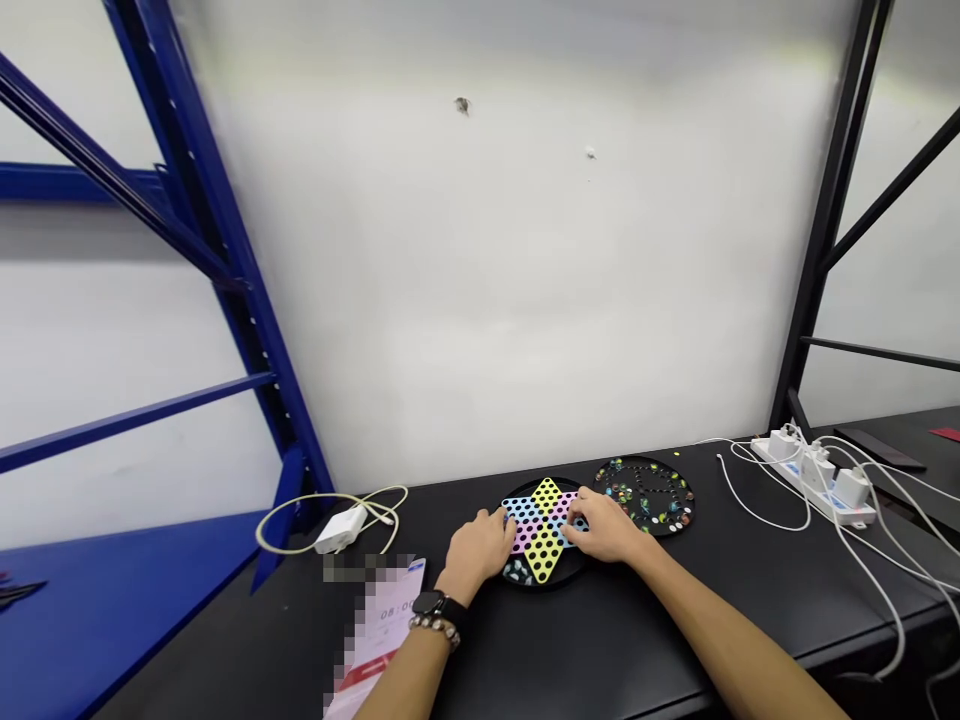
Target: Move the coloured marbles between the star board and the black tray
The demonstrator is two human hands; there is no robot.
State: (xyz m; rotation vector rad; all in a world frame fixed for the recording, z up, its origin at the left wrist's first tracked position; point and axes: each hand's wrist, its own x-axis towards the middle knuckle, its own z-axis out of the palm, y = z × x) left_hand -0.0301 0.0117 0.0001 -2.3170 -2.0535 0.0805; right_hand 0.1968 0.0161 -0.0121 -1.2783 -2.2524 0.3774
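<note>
A star-shaped Chinese checkers board [544, 541], with yellow, blue and pink points full of round holes, lies over a round black tray [564, 578]. My left hand [480, 548], wearing a black watch and a beaded bracelet at the wrist, has its curled fingers at the board's left edge. Across from it, my right hand [604, 527] bends its thumb and fingers onto the right-hand points. Whitish marbles [518, 571] show in the tray below the board's lower left side. The fingers hide part of both side edges.
Behind my right hand lies a second round black tray [684, 512] with scattered coloured marbles. A white power strip [840, 508] with plugs and loose cables is at the right. On the left are a white charger [341, 529] with its cable, a phone-like screen [384, 615] and blue shelving [247, 300].
</note>
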